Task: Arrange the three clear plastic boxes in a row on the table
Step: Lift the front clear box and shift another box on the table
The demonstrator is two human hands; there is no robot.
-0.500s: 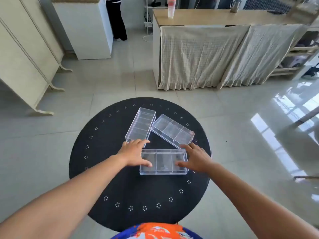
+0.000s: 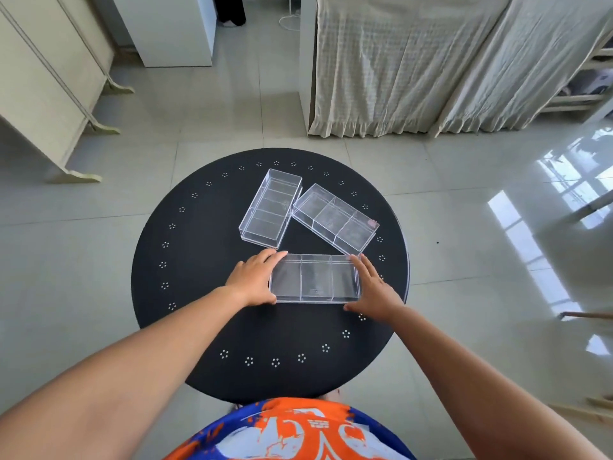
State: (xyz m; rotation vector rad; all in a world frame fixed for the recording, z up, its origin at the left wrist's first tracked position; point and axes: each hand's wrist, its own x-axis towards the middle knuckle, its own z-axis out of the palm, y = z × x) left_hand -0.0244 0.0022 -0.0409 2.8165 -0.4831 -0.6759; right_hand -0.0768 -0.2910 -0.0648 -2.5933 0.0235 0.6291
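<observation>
Three clear plastic boxes with inner dividers lie on a round black table (image 2: 185, 293). The near box (image 2: 315, 278) lies crosswise in front of me. My left hand (image 2: 253, 278) presses against its left end and my right hand (image 2: 373, 290) against its right end, so both hands clasp it between them. Behind it the far-left box (image 2: 270, 209) points away from me, tilted slightly right. The far-right box (image 2: 335, 219) lies at a slant, one corner touching the far-left box.
The table has a ring of small white flower marks near its rim. Around it is glossy tiled floor. A counter draped with beige cloth (image 2: 398, 61) stands behind, a white cabinet (image 2: 172, 28) at the back, and cream panels (image 2: 43, 78) at the left.
My view has tilted down and closer. Both hands have slid outward from the top of the near box to its two ends. The boxes lie as before.
</observation>
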